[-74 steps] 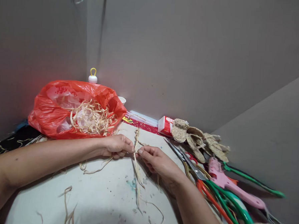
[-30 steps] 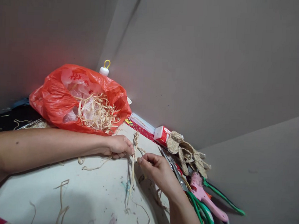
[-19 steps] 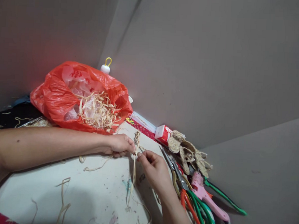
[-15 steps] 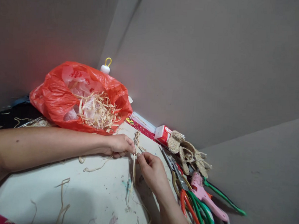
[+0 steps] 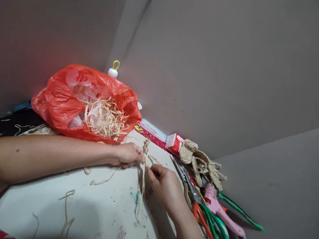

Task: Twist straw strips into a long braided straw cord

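Pale raffia strands (image 5: 143, 181) hang between my two hands, with a knotted or braided upper part above them on the white table (image 5: 96, 209). My left hand (image 5: 131, 154) comes in from the left and pinches the strands just below that upper part. Close beside it, my right hand (image 5: 165, 184) is closed, thumb and forefinger together at the strands' right side. The exact grip of the right fingertips is too small to make out fully. Loose strand ends trail down over the stained tabletop.
Behind my left arm sits a red plastic bag (image 5: 59, 100) with curled raffia (image 5: 106, 116) spilling out. Along the right lie scissors (image 5: 185, 178), green-handled shears (image 5: 218, 226), a pink glue gun (image 5: 216, 204), woven pieces (image 5: 200, 159) and a red-white box (image 5: 174, 143). Grey walls stand behind.
My right hand has shifted slightly down and to the right along the strands. My left hand stays where it was, still pinching.
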